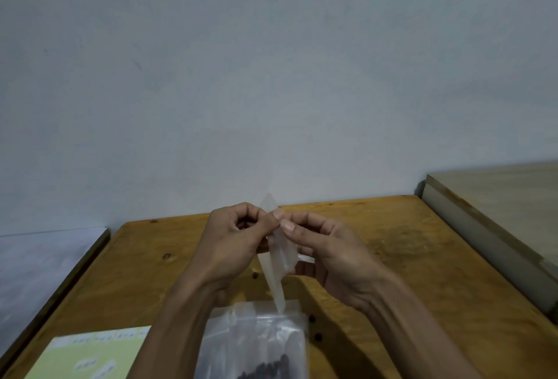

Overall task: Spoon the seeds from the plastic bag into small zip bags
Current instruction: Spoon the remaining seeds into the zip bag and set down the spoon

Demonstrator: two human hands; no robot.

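A small clear zip bag (279,260) is held upright above the wooden table (392,257), seen nearly edge-on. My left hand (232,242) pinches its upper part from the left with thumb and curled fingers. My right hand (329,248) pinches the same upper part from the right, thumb on top. Below them, at the bottom edge, lies a larger clear plastic bag (256,339) with dark seeds (268,369) inside. No spoon is visible.
A pale green printed sheet (87,357) lies at the table's front left. A grey wall rises behind the table. A lighter wooden surface (498,197) stands to the right, and a whitish surface (39,260) lies lower on the left.
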